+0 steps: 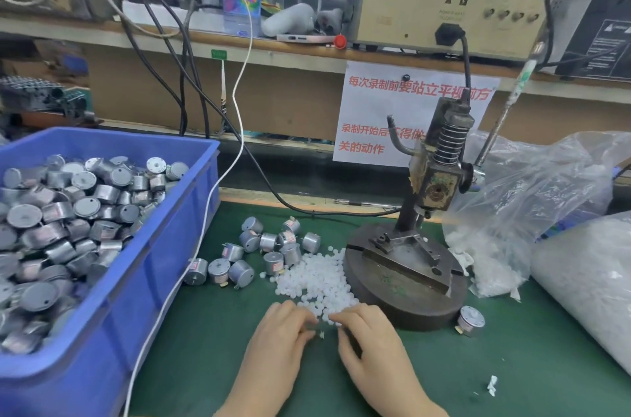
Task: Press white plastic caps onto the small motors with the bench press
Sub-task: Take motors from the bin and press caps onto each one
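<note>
My left hand (283,338) and my right hand (370,338) lie on the green mat (211,331) with their fingertips almost meeting at the near edge of a pile of white plastic caps (317,280). The left fingers curl round a small blurred grey thing, seemingly a motor, mostly hidden. The right fingertips pinch at a white cap by the pile's edge. Several loose silver motors (269,249) lie left of the pile. The bench press (406,276) stands just behind my right hand, its ram raised and its fixture bare. One motor (471,321) lies at the base's right.
A blue bin (143,256) full of motors fills the left side. Clear plastic bags (532,211) of white caps sit at the right. A white cable (205,222) and a black cable cross the mat. A shelf behind carries a beige power unit (444,13) and bottles.
</note>
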A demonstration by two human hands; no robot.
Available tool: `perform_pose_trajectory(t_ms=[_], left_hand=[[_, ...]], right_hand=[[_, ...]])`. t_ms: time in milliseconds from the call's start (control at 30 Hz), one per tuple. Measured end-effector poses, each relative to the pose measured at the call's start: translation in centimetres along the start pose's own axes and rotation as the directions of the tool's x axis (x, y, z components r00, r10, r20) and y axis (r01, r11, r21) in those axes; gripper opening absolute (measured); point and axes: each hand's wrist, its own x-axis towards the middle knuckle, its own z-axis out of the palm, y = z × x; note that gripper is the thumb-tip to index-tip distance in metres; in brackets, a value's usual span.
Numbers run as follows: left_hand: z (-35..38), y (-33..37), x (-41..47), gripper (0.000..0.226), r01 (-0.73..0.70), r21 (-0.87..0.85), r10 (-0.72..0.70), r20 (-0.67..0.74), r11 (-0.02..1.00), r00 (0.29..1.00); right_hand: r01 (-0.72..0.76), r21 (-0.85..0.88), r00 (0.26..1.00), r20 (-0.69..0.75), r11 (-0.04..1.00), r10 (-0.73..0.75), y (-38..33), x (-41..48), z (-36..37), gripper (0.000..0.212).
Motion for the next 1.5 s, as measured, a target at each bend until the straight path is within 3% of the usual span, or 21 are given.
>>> perform_pose_trajectory(t_ms=[167, 333, 567, 700, 867, 933, 1000, 1033, 1167, 1333, 1500], left_hand=[[-0.3, -0.2, 0.0, 0.011, 0.103, -0.072, -0.099, 0.057, 0.992, 0.993], [-0.4, -0.4, -0.3, 0.036, 0.189, -0.124, -0.178, 0.093, 0.974, 0.980], [-0.3, -0.2, -0.1, 0.044, 0.217, -0.214, -0.201, 0.093, 0.953, 0.975], [-0.1, -0.1, -0.1, 0.043, 0.154, -0.146, -0.141, 0.093, 0.977, 0.986], [0.2, -0.3, 0.3, 0.040, 0.158, 0.026, -0.160, 0.086, 0.987, 0.983], [0.2, -0.2, 0.3, 0.026, 0.181, 0.046, -0.184, 0.075, 0.982, 0.980], [0.0, -0.1, 0.3, 0.006, 0.209, 0.089, -0.215, 0.065, 0.974, 0.974], [0.0, -0.1, 0.3, 0.014, 0.229, 0.091, -0.234, 0.047, 0.969, 0.971], [-0.1, -0.6, 0.5, 0.039, 0.293, 0.007, -0.293, 0.012, 0.956, 0.956], [0.1, -0.9, 0.5, 0.010, 0.289, -0.088, -0.294, -0.048, 0.953, 0.955], [0.2, -1.1, 0.5, 0.010, 0.282, -0.078, -0.287, -0.072, 0.956, 0.955]], right_hand=[[0.046, -0.092, 0.984, 0.177, 0.995, -0.029, -1.2, 0.6, 1.0, 0.039], [-0.010, -0.239, 0.994, 0.105, 0.971, 0.036, -0.7, 1.6, 0.9, 0.040], [0.014, -0.444, 0.991, 0.126, 0.896, 0.047, 0.5, 2.8, 0.9, 0.037], [-0.003, -0.412, 0.989, 0.131, 0.911, 0.063, 0.0, 2.9, 0.7, 0.033], [-0.062, -0.197, 0.986, 0.139, 0.978, 0.090, -2.0, 4.7, 1.0, 0.018], [-0.076, -0.102, 0.976, 0.196, 0.992, 0.095, -2.8, 6.4, 1.5, 0.007], [-0.097, -0.024, 0.960, 0.261, 0.995, 0.099, -3.4, 8.1, 2.8, 0.023], [-0.094, -0.006, 0.957, 0.275, 0.996, 0.092, -3.6, 8.9, 3.6, 0.029], [-0.064, -0.109, 0.930, 0.355, 0.992, 0.098, -3.5, 10.9, 6.6, 0.038], [-0.088, -0.297, 0.935, 0.304, 0.951, 0.181, -2.2, 11.4, 8.0, 0.040], [-0.048, -0.252, 0.932, 0.337, 0.967, 0.134, -1.9, 11.8, 8.4, 0.043]])
